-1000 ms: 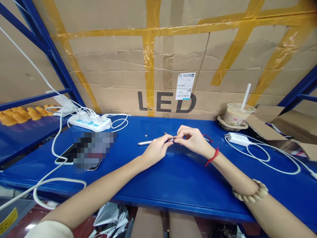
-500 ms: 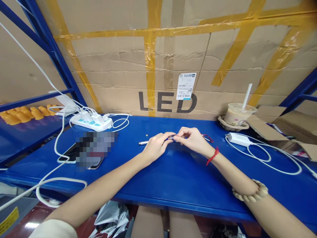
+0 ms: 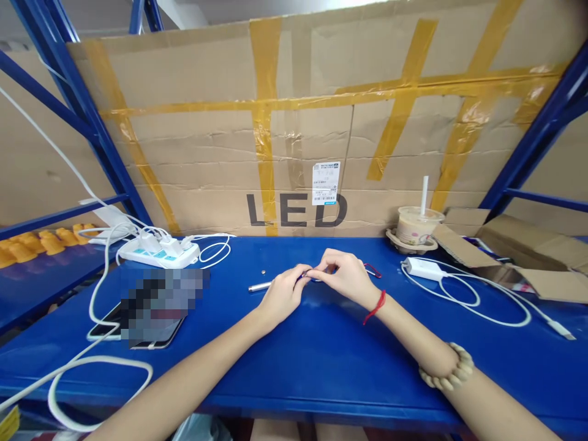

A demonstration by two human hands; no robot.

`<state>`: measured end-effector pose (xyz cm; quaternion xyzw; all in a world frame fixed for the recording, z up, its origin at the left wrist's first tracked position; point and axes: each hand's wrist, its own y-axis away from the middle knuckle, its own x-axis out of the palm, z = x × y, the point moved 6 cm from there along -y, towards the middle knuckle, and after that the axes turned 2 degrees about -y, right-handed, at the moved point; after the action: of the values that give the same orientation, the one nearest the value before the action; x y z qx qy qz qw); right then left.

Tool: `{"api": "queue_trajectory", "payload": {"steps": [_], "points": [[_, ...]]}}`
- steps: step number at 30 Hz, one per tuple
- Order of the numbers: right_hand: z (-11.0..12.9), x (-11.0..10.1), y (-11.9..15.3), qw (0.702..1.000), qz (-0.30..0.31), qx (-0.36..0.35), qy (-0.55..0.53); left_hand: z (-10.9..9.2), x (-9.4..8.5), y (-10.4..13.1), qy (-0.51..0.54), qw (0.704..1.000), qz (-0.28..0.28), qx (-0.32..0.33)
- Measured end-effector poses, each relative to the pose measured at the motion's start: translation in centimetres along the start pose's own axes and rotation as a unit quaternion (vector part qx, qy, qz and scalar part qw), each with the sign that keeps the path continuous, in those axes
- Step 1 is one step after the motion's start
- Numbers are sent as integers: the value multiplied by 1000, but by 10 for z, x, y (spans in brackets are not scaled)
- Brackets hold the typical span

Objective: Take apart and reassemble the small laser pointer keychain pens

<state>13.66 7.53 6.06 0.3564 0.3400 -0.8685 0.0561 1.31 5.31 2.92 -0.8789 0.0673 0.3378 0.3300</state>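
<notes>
We see the small piece [image 3: 304, 275] over the far half of the blue table [image 3: 294, 367], between the two hands. With so little to grip, we judge it could slip if either pinch loosens or the fingertips push unevenly, then roll off across the smooth surface. What shows of it looks dark and slim; fingers cover the rest, so we cannot tell its full shape. The left hand [image 3: 282, 295] pinches it from the left, the right hand [image 3: 346, 278] from the right, fingertips close together. Left of the left hand, partly behind it, lies a silver rod [image 3: 260, 286], with a tiny disc [image 3: 263, 272] just beyond. A red loop [image 3: 373, 270] shows past the right hand. Farther right we find a white adapter [image 3: 422, 268]; far left, a power strip [image 3: 158, 253].
</notes>
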Motion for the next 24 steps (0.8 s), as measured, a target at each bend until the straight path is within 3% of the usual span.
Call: {"api": "queue_trajectory", "payload": {"steps": [6, 13, 19, 24], "points": [[4, -3, -1, 999, 27, -29, 20, 3, 3, -2, 43, 998, -9, -48], [-3, -2, -4, 994, 59, -75, -58, 3, 4, -2, 72, 994, -5, -80], [-9, 5, -3, 977, 96, -70, -175, 1, 9, 1, 91, 993, 31, -62], [-11, 10, -2, 969, 120, -53, -209, 2, 10, 4, 73, 995, 53, -45]]}}
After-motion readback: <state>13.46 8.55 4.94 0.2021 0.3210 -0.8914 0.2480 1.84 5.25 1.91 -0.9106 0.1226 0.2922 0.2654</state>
